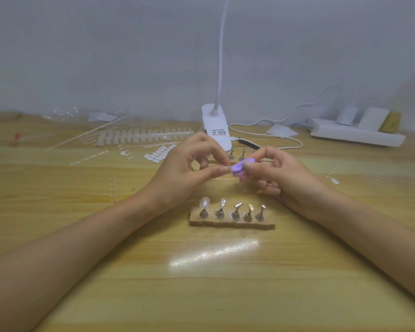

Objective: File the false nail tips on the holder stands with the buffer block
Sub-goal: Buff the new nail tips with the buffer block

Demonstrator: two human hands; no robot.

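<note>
Frame centre: right hand grips the purple buffer block between thumb and curled fingers, above the table. Left hand has its thumb and forefinger pinched together at the block's left end; whether they hold anything is too blurred to tell.

Below the hands, five metal holder stands sit in a row on a wooden base. The two leftmost carry clear false nail tips.

Upper centre: white clip lamp. Upper right: white power strip.
</note>
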